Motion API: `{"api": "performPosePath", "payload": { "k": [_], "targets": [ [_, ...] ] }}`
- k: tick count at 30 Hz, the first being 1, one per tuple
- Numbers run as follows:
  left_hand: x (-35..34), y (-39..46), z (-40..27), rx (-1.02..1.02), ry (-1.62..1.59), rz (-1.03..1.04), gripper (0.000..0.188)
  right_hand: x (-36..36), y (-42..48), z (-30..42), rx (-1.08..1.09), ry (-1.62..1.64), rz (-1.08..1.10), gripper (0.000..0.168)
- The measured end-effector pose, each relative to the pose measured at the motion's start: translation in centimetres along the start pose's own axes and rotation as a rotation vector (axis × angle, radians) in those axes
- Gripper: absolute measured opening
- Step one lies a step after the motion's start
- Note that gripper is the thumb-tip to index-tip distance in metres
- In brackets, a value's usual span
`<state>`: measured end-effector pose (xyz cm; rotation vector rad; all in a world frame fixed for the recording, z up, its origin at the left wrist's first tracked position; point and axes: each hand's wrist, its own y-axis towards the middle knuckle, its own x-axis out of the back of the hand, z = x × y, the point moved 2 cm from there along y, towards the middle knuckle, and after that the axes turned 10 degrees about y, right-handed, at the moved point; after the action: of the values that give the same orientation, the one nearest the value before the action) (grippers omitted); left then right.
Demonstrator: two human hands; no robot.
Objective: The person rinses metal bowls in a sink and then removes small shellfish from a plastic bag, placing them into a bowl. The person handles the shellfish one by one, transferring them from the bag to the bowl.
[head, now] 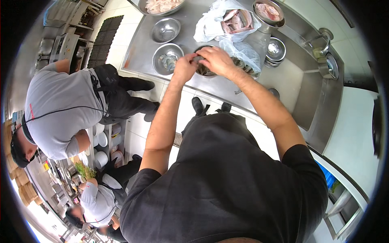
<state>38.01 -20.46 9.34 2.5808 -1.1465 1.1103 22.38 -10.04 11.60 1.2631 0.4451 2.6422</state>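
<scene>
Between the fingertips of both hands is a small grey shrimp [198,58], partly covered by the fingers. My left hand [185,69] grips it from the left. From the right, my right hand [216,60] pinches it, above a steel bowl [207,76] of dark shrimp or shells. To the left, another steel bowl [156,66] contains several grey, peeled-looking shrimp [169,62]. A clear plastic bag [240,50] with whole shrimp [247,67] lies right of my right hand, partly behind the wrist. One loose grey piece [238,92] rests near the counter's front edge.
A white bag [208,25] of fish pieces, a bowl [161,12] of pale fillets and a steel bowl [166,30] stand farther back on the steel counter [136,45]. The sink [291,88] is at right, with stacked bowls [276,50]. Two co-workers [63,100] are at left.
</scene>
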Motion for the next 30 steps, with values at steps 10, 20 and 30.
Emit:
{"api": "performPosePath", "payload": {
  "k": [10, 20, 30],
  "targets": [
    [-1.6, -0.6, -1.1, 0.173, -0.337, 0.088, 0.028, -3.0, -0.3, -1.0, -0.267, -0.031, 0.159, 0.019],
    [-1.6, -0.5, -0.7, 0.076, -0.289, 0.177, 0.023, -3.6, 0.0, -1.4, -0.328, 0.008, 0.155, 0.021],
    [0.6, -1.2, -0.2, 0.176, -0.322, 0.309, 0.024, -2.0, -0.7, -3.3, -0.465, 0.494, 0.225, 0.012]
  ]
}}
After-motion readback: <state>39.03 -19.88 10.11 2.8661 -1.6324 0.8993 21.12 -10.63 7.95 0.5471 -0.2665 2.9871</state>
